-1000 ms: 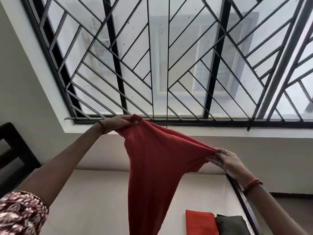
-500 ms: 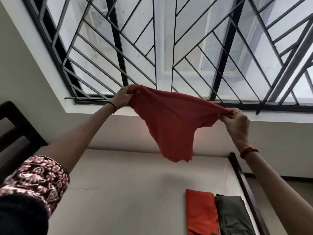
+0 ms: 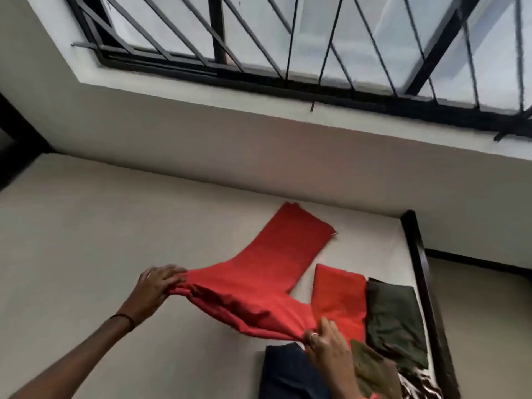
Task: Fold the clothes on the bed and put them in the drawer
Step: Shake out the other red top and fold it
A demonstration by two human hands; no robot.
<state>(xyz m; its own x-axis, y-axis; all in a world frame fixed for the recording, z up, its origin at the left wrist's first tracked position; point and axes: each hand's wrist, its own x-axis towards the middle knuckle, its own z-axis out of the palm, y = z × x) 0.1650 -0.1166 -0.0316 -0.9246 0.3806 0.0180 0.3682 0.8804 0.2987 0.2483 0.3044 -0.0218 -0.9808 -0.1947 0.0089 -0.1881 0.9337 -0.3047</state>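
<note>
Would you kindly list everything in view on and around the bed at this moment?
red garment: one, red, partly laid mid-bed, held at both ends
folded cloth: one, orange-red, right of it
green cloth: one, dark green, folded, by the bed's right edge
navy cloth: one, dark blue, nearest the camera
olive cloth: one, olive-brown, beside the navy
bed: one, beige
window grille: one, black, above
left hand: holds garment's left end
right hand: pinches its right end

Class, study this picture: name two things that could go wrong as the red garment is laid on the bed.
The right hand pinches the red garment beside the folded orange-red cloth; smoothing could drag it askew. The left hand holds a bunched end, so creases may get folded in.
</note>
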